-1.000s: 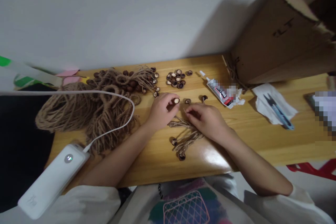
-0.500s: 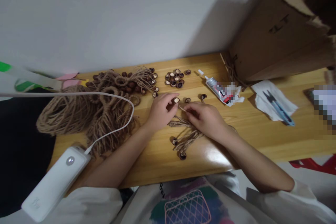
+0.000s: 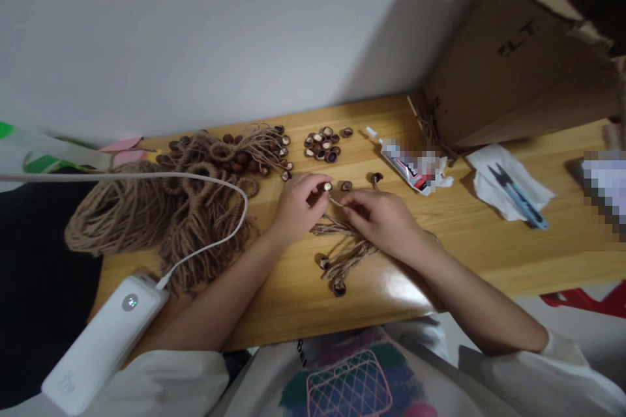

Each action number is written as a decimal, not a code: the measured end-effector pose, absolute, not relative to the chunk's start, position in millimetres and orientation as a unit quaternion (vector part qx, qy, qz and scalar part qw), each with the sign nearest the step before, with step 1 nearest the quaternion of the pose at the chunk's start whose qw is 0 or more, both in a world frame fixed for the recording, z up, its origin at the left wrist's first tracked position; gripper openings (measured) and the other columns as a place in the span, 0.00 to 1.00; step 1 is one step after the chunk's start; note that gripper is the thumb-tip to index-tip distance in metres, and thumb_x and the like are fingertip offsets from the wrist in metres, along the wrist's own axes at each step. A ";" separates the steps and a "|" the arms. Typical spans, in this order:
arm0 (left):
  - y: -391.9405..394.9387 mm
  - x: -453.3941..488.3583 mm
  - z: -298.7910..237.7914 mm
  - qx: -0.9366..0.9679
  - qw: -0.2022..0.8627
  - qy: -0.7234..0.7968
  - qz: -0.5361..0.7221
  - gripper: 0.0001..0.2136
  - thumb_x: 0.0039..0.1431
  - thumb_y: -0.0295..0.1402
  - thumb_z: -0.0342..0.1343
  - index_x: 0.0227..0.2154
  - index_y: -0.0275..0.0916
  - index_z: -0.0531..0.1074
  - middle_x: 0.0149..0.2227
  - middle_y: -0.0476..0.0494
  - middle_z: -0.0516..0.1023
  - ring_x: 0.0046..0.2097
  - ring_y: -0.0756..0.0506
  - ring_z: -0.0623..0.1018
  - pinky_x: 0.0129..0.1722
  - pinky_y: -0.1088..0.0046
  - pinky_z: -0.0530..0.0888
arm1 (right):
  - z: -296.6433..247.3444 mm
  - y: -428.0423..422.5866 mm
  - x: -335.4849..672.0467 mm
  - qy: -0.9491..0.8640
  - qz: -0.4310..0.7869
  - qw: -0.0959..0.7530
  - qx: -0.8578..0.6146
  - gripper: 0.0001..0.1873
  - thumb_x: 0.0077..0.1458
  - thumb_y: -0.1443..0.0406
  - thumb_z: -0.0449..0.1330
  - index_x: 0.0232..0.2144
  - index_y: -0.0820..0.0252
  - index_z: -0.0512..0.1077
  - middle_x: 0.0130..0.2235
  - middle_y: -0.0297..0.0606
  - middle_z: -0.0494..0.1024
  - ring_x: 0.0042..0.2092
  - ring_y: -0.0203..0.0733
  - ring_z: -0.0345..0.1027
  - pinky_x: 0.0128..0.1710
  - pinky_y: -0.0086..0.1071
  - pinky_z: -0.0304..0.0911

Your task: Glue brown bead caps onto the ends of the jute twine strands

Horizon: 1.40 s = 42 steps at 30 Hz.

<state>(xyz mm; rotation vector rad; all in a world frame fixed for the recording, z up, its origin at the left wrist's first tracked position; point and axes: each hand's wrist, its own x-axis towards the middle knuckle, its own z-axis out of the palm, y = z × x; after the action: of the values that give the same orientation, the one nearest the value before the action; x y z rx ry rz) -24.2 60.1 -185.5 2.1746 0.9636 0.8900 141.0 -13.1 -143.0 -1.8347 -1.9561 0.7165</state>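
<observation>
My left hand (image 3: 296,206) pinches a small brown nut cap (image 3: 327,187) between thumb and fingers. My right hand (image 3: 382,220) pinches the end of a short jute cord (image 3: 336,202), whose tip points at the cap. Under both hands lies a small bundle of jute cords (image 3: 345,253) with caps on their ends. Two loose caps (image 3: 346,186) sit just beyond the fingers.
A wooden table (image 3: 489,254) holds a heap of jute rope and knotted pieces (image 3: 161,208), a cluster of several caps (image 3: 323,143), a glue tube (image 3: 408,166), blue snips on tissue (image 3: 518,195) and a cardboard box (image 3: 518,58). A white power bank (image 3: 102,342) with cable lies at the left.
My right hand has brought the cord's end up and left toward the cap in my left hand. The view has shifted slightly.
</observation>
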 end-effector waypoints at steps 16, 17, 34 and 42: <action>60.2 -24.2 -185.5 0.825 0.284 0.360 0.329 0.10 0.54 0.23 0.54 0.39 0.37 0.75 0.32 0.46 0.76 0.34 0.48 0.74 0.38 0.71 0.70 | -136.2 -11.7 137.2 -0.651 0.245 0.085 -0.713 0.05 0.57 0.66 0.58 0.34 0.59 0.75 0.36 0.36 0.78 0.36 0.40 0.70 0.33 0.29 0.53; 60.2 -24.1 -185.5 0.826 0.283 0.359 0.329 0.10 0.54 0.23 0.54 0.39 0.37 0.75 0.32 0.46 0.76 0.34 0.48 0.74 0.38 0.71 0.70 | -136.6 -11.6 137.2 -0.652 0.246 0.084 -0.712 0.05 0.56 0.66 0.58 0.33 0.59 0.74 0.36 0.36 0.78 0.36 0.40 0.70 0.33 0.29 0.53; 60.4 -23.3 -184.4 0.831 0.278 0.356 0.325 0.10 0.54 0.23 0.54 0.39 0.37 0.75 0.31 0.46 0.76 0.35 0.47 0.74 0.37 0.70 0.70 | -135.7 -11.5 135.5 -0.656 0.209 0.064 -0.723 0.06 0.58 0.65 0.56 0.35 0.60 0.73 0.37 0.38 0.77 0.37 0.42 0.70 0.32 0.30 0.52; 60.7 -23.6 -183.8 0.835 0.278 0.355 0.316 0.10 0.55 0.23 0.54 0.39 0.37 0.75 0.32 0.46 0.76 0.35 0.47 0.73 0.37 0.70 0.70 | -138.7 -13.5 136.7 -0.665 0.167 0.095 -0.722 0.07 0.58 0.66 0.56 0.36 0.59 0.73 0.38 0.37 0.77 0.38 0.42 0.70 0.32 0.30 0.52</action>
<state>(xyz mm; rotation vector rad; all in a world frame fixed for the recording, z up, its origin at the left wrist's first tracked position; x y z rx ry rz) -23.6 60.7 -183.8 2.2401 0.9542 0.8484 136.7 -13.5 -138.7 -2.1394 -1.9716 0.4964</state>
